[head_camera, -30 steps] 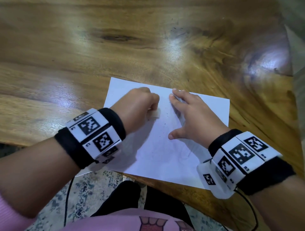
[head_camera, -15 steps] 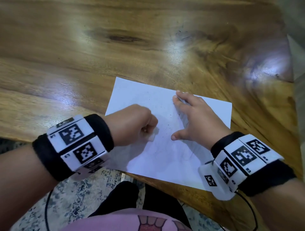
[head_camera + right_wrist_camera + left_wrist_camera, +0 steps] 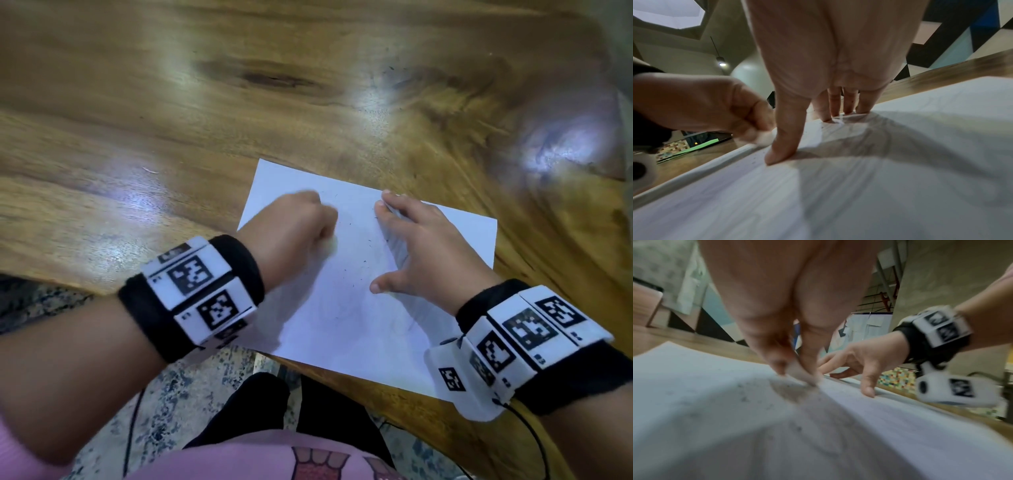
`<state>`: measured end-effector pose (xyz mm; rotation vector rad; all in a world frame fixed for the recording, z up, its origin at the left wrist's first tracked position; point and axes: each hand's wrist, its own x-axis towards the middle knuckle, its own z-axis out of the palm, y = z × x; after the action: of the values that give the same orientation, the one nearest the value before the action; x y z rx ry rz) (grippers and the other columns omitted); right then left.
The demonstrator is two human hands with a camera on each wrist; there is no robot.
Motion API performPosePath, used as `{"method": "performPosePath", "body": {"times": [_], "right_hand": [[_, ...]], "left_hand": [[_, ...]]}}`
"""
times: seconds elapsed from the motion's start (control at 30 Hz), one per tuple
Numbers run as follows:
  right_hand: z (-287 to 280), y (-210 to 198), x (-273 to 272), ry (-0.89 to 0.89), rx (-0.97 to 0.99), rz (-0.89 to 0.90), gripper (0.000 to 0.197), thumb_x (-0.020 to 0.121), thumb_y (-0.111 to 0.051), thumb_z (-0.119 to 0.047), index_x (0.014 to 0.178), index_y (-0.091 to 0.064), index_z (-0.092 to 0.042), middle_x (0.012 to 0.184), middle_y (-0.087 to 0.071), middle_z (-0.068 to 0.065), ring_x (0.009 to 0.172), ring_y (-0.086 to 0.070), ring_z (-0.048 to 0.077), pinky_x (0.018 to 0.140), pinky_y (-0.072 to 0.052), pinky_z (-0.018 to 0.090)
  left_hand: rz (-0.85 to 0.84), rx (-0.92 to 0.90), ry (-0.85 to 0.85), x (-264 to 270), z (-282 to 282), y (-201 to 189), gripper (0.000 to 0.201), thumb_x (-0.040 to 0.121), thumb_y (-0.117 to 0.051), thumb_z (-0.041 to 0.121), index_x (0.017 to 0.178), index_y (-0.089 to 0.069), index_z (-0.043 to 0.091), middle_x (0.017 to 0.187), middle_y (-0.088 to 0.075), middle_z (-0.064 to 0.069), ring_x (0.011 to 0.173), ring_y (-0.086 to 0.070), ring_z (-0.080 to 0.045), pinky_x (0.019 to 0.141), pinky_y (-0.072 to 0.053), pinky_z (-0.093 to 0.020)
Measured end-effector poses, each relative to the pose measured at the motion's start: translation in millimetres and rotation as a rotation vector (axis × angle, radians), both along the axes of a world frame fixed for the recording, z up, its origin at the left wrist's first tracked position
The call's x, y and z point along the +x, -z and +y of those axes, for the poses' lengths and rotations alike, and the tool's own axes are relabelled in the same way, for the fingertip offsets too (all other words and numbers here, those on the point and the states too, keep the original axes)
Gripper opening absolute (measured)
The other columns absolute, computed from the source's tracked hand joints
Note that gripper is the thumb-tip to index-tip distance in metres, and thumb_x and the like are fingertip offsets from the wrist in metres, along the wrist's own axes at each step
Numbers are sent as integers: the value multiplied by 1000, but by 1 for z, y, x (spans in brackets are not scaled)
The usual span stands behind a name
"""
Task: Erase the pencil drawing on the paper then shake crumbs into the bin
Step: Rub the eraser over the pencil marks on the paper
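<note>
My left hand pinches the eraser against the paper, which lies at the table edge at six o'clock, overhanging slightly. My right hand, fingers spread flat, pins the sheet at three o'clock. If I rub too hard, I reckon the paper creases or the crumbs scatter off. No bin in view.

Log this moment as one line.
phase: erasing | left hand: pinches eraser on paper | right hand: presses paper flat | crumbs: on paper
</note>
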<state>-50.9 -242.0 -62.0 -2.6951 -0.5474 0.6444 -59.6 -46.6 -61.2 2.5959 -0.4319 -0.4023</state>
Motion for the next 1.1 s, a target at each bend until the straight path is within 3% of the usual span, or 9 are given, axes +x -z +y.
{"method": "performPosePath", "body": {"times": [0.1, 0.2, 0.3, 0.5, 0.63, 0.9, 0.97, 1.07, 1.1], "right_hand": [[2, 0, 1, -3, -14, 7, 109, 60, -85, -37, 148, -23, -17, 156, -13, -10, 140, -12, 12, 106, -8, 12], [4, -2, 1, -3, -43, -9, 107, 61, -84, -38, 148, -25, -18, 155, -15, -10, 138, -15, 13, 109, -13, 17], [6, -6, 2, 25, -51, -16, 102, 61, -84, -36, 146, -30, -18, 153, -21, -10, 134, -21, 14, 106, -18, 19], [13, -10, 21, 179, -129, -57, 87, 59, -85, -39, 129, -41, -12, 128, -37, 3, 117, -32, 22, 98, -31, 30], [17, -9, 27, 247, -201, -33, 92, 53, -87, -42, 125, -39, -11, 125, -35, 7, 116, -32, 25, 98, -33, 33], [18, -12, 34, 262, -257, -16, 86, 51, -86, -47, 118, -42, -17, 123, -39, 3, 116, -33, 23, 95, -30, 36], [18, -13, 33, 272, -248, -19, 84, 52, -86, -47, 118, -43, -18, 123, -37, 3, 117, -31, 23, 94, -30, 36], [15, -12, 29, 289, -207, -28, 84, 55, -86, -44, 121, -42, -17, 125, -34, 4, 118, -30, 23, 92, -29, 34], [14, -11, 28, 286, -191, -35, 84, 56, -85, -43, 123, -42, -17, 126, -34, 3, 118, -30, 23, 91, -28, 33]], "left_hand": [[-53, 2, -47, 1, -2, -3, 8, 74, -56, 1, 67, -54, 6, 75, -51, -11, 69, -48, -28, 58, -36, -33], [156, 54, 106, -6, 5, -8, 8, 74, -56, 5, 68, -58, 11, 62, -50, 2, 64, -44, -19, 52, -30, -20], [239, 51, 105, -11, 11, -7, 7, 75, -62, 14, 71, -57, 16, 58, -46, 10, 60, -44, -13, 50, -29, -14], [123, -45, -116, -15, 25, -6, 18, 74, -69, 27, 68, -54, 20, 69, -58, 0, 67, -50, -18, 53, -32, -21], [-6, -44, -354, -14, 45, -5, 15, 76, -69, 24, 77, -60, 13, 74, -58, -2, 71, -51, -20, 51, -30, -9], [-34, -64, -405, -26, 48, 8, 15, 79, -66, 23, 88, -59, 12, 95, -44, -1, 89, -47, -21, 66, -32, -23], [-91, -53, -365, -32, 45, 10, 15, 79, -65, 20, 88, -61, 9, 101, -42, 1, 102, -44, -22, 80, -35, -24], [-63, -125, -335, -41, 41, 11, 11, 82, -57, 10, 89, -58, 2, 120, -43, -9, 110, -41, -18, 82, -33, -4], [-19, -150, -325, -42, 40, 10, 10, 83, -56, 7, 91, -57, 1, 122, -44, -12, 108, -44, -19, 82, -36, -4]]}}
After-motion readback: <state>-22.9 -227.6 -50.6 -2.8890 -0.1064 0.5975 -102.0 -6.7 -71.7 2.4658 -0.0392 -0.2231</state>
